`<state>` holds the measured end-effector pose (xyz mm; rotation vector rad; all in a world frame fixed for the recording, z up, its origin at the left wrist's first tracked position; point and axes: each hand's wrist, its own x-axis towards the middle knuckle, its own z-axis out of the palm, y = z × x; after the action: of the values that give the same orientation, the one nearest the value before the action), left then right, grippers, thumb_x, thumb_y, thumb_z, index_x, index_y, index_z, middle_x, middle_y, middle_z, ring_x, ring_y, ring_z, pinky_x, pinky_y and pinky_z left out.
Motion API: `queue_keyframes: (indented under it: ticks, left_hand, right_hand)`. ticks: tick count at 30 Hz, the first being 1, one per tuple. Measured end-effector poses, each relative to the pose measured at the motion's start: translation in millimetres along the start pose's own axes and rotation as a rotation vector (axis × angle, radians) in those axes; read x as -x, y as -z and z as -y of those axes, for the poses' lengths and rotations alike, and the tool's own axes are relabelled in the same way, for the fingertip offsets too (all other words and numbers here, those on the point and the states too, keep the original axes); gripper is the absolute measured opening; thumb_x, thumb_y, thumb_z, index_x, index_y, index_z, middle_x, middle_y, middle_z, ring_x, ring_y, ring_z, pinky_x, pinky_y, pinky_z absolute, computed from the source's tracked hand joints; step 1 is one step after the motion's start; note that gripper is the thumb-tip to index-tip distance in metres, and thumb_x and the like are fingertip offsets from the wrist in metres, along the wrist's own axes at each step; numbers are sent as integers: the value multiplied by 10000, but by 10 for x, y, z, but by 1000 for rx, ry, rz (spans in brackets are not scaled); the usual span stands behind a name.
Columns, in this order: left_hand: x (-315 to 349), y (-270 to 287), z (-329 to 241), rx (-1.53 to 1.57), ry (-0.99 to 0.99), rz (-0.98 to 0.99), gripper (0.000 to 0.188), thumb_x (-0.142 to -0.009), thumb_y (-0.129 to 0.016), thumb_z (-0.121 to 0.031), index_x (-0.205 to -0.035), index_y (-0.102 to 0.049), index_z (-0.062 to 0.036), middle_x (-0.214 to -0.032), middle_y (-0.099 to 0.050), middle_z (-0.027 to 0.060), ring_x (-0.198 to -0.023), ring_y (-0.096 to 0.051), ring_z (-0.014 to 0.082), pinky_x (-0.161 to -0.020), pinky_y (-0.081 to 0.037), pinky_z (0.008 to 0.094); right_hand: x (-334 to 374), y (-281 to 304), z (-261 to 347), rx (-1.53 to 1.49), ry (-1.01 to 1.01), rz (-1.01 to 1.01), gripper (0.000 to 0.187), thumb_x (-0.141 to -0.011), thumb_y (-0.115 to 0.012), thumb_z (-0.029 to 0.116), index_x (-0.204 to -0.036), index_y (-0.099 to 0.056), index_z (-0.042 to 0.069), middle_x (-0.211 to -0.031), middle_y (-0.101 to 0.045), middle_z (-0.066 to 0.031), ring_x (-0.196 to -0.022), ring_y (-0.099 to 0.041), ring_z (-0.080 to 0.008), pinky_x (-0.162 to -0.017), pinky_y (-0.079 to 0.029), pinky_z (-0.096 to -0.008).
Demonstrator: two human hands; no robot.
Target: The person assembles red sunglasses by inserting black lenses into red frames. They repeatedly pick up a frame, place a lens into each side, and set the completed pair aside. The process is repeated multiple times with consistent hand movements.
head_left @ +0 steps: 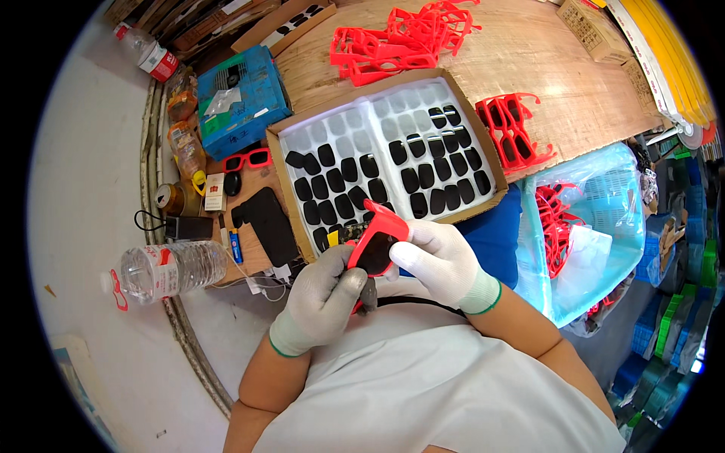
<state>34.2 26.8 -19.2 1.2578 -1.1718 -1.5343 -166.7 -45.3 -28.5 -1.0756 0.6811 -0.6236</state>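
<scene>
Close in front of my body, both gloved hands grip one pair of red sunglasses [389,223]. My left hand [319,298], in a white glove with grey-smudged fingertips, is closed on the lower left part. My right hand [444,260], in a white glove with a green cuff, pinches the other side, its thumb by a dark lens [375,254] that sits in the frame. Part of the sunglasses is hidden behind the fingers. Just beyond my hands stands a shallow cardboard box [495,202] with rows of black lenses [427,177] on white trays.
Loose red frames [389,45] are heaped at the back. Stacked red sunglasses [510,132] lie right of the box. A blue basket [627,196] of red frames stands at right. To the left are a blue box [242,102], a black phone [268,226] and a large water bottle [177,270].
</scene>
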Motion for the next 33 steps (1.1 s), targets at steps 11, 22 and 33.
queue_keyframes:
  ticks: [11, 22, 33]
  left_hand:
    - [-35, -122, -125, -447, -181, -75, 205, -1011, -464, -77, -1148, -512, 68, -624, -613, 87, -533, -632, 195, -542, -510, 325]
    - [-98, -148, -119, -456, -165, -39, 230, -1004, -473, -77, -1165, -510, 84, -641, -621, 87, -541, -632, 201, -555, -513, 328]
    - [-109, -164, -113, -211, -57, 59, 281, -1023, -431, -118, -1201, -501, 88, -691, -624, 73, -606, -608, 145, -597, -501, 302]
  right_hand:
    - [31, -102, 166, 375, 52, -197, 229, -975, -571, 166, -979, -682, -34, -716, -614, -99, -641, -585, -111, -605, -496, -305]
    - [-14, 31, -52, -197, -40, -68, 252, -981, -593, 198, -1083, -671, -18, -884, -628, -9, -810, -572, -71, -711, -519, -259]
    - [69, 61, 112, -381, -180, -72, 248, -957, -618, 199, -1053, -677, -22, -811, -574, 11, -745, -528, -59, -692, -492, -243]
